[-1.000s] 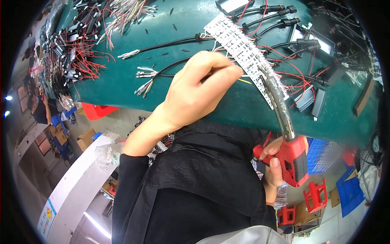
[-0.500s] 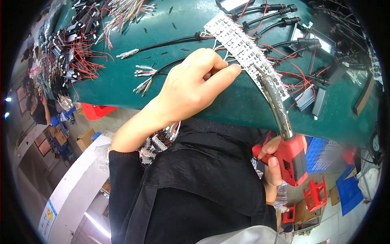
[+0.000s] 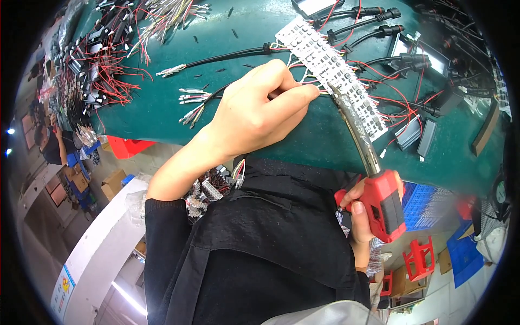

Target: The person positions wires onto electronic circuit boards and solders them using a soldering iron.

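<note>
My left hand [image 3: 252,114] is closed in a pinch on a thin wire [image 3: 324,92] at the near edge of a white circuit board panel [image 3: 325,62]. Small dark components sit in rows along this panel, which lies slantwise on the green table. Gripped in my right hand [image 3: 362,221] is a red and black soldering gun [image 3: 382,203]. Its long metal barrel slants up to the left, and the tip is at the panel's near edge, beside my left fingertips. A black cable [image 3: 222,56] with stripped white ends runs left from the panel.
Left on the table is a heap of black parts with red wires [image 3: 111,70]. A bundle of pale wires [image 3: 170,16] lies at the back. Black cables with connectors [image 3: 374,32] and grey metal housings [image 3: 427,138] lie right of the panel. A red stool [image 3: 420,257] stands below right.
The soldering gun has shifted left and slightly down, its tip leaving the panel's middle for its near edge. My left hand has moved slightly left, still pinching.
</note>
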{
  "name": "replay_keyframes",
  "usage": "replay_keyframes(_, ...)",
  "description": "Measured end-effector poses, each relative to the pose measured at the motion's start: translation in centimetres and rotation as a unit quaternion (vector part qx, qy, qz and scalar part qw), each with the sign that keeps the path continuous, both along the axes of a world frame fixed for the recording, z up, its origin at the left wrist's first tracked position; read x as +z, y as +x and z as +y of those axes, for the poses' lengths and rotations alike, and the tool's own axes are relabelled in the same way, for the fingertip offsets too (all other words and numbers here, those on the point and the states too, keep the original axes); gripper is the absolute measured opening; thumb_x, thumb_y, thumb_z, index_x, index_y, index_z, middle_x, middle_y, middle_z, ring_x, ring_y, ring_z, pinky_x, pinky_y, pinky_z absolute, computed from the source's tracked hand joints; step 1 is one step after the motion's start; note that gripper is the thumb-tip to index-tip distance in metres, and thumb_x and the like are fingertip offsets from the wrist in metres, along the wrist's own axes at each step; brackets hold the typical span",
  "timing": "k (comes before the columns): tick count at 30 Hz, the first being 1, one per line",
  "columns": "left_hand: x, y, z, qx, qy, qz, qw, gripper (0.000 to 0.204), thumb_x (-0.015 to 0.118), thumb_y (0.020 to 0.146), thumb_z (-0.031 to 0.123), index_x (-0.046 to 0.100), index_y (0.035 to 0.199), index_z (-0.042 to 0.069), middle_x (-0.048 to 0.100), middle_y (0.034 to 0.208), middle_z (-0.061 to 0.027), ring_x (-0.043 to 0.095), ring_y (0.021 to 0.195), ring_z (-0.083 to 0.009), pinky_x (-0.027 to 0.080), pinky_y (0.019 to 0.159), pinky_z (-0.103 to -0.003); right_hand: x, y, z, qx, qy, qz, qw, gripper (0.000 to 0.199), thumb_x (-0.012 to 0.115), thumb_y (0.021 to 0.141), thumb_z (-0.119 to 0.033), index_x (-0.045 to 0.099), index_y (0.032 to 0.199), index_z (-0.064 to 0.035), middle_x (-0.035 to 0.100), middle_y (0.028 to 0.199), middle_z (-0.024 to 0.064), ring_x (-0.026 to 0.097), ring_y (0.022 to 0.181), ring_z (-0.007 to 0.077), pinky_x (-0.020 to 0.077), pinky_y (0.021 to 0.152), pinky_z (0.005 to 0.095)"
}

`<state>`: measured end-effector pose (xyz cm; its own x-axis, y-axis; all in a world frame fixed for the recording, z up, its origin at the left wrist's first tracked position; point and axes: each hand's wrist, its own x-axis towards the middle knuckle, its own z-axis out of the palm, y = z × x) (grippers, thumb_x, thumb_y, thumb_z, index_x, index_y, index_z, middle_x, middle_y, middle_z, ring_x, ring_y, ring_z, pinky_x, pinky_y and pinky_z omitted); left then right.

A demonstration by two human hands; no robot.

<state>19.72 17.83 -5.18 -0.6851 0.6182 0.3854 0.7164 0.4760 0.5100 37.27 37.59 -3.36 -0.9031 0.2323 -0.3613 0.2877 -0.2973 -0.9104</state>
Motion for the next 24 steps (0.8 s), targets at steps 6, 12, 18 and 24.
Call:
replay_keyframes(6,-0.27,-0.06,0.38,0.016,0.009,0.010,1.000,0.023,0.068,0.064,-0.001,0.063,0.084,0.010,0.041,0.064,0.0002,0.045,0.053,-0.0125,0.039,0.045,-0.024,-0.50,0.13,0.00,0.014,0.045,0.024,0.999,0.068,0.066,0.076,-0.003,0.029,0.133,0.0013,0.063,0.084,0.0168,0.062,0.073,0.0205,0.0524,0.067,0.0321)
replay_keyframes(12,0.07,-0.21,0.21,0.007,0.002,-0.007,1.000,0.030,0.071,0.062,-0.005,0.069,0.089,0.008,0.045,0.066,-0.0015,0.047,0.053,-0.0109,0.038,0.043,-0.022,-0.75,-0.23,0.02,-0.010,0.068,0.083,0.994,0.066,0.066,0.076,-0.004,0.030,0.132,0.0028,0.064,0.085,0.0179,0.064,0.073,0.0221,0.0525,0.068,0.0321)
replay_keyframes(18,0.06,-0.22,0.23,0.007,0.005,-0.012,1.000,0.030,0.071,0.062,-0.005,0.069,0.089,0.009,0.044,0.066,-0.0013,0.046,0.052,-0.0106,0.037,0.043,-0.022,-0.49,0.12,0.18,0.007,0.066,0.033,0.997,0.066,0.067,0.076,-0.006,0.032,0.131,0.0023,0.064,0.085,0.0176,0.064,0.074,0.0219,0.0523,0.069,0.0310)
replay_keyframes(24,0.06,-0.27,0.27,0.007,0.009,-0.016,1.000,0.029,0.071,0.062,-0.005,0.069,0.088,0.008,0.044,0.066,-0.0012,0.046,0.051,-0.0099,0.037,0.043,-0.021,0.06,0.11,0.47,0.040,0.102,0.014,0.994,0.066,0.068,0.076,-0.010,0.032,0.130,0.0006,0.064,0.084,0.0166,0.063,0.072,0.0219,0.0519,0.068,0.0321)
